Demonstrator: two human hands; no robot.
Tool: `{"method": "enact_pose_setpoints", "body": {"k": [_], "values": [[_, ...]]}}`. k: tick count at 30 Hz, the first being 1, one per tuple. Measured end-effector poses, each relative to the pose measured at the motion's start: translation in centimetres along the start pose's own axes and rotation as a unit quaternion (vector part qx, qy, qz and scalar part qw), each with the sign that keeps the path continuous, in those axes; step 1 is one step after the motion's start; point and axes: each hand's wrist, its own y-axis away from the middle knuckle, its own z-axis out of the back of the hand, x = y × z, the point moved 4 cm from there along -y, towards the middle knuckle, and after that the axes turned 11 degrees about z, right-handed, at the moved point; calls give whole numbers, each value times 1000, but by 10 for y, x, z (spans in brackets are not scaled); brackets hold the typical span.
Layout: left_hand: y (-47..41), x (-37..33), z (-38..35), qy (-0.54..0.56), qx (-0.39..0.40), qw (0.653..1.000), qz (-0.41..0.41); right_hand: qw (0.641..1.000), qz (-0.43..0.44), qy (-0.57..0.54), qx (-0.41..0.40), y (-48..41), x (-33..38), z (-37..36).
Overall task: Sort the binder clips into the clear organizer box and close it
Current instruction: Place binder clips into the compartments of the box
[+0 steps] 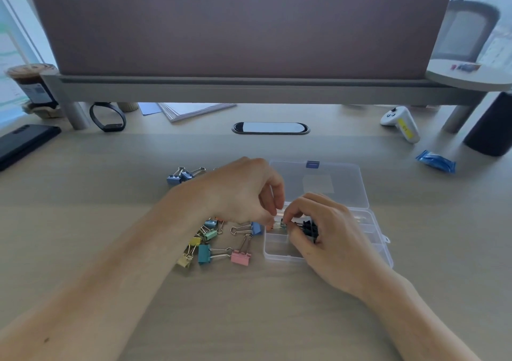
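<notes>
The clear organizer box point(277, 252) lies open on the desk, its lid point(318, 183) folded flat behind it. My left hand point(243, 189) and my right hand point(327, 233) meet over the box's left compartments. Both pinch a small binder clip point(279, 225) between their fingertips. My right hand also holds a black clip point(309, 226) against its palm. Several coloured clips lie loose left of the box: a pink one point(240, 256), a teal one point(204, 253), a blue one point(256, 228), yellow and green ones. Two blue clips point(180, 177) sit farther back.
A black phone point(22, 144) lies far left beside a coffee cup point(33, 86). A black wristband point(108, 117), papers point(191, 110), a white controller point(401, 122), a blue packet point(436, 161) and a dark cylinder point(490, 128) ring the desk's back and right. A monitor shelf point(249, 89) spans the rear.
</notes>
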Motion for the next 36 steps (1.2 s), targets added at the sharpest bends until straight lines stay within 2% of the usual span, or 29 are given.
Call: {"method": "enact_pose_setpoints", "body": {"k": [8,11,13,14,20,26,31,36], "values": [[1,4,1,26,-13,999,-18,1000,2,-1,2,1,0,0],[10,18,22,72,-118,990,-34,1000,3,0,3,1,0,1],[18,37,41,67,-190,980,-1,1000,0,2,8,0,0,1],[21,48,47,48,-199,979,22,1000,0,3,11,1,0,0],[30,87,53,-110,-128,978,122,1000,6,1,6,1,-1,-1],[33,91,46,-159,-85,962,204,1000,7,5,11,1,0,0],[29,84,37,-163,-71,961,212,1000,-1,1,14,1,-1,0],[28,79,34,-153,-68,969,181,1000,1,-13,4,1,-1,1]]}}
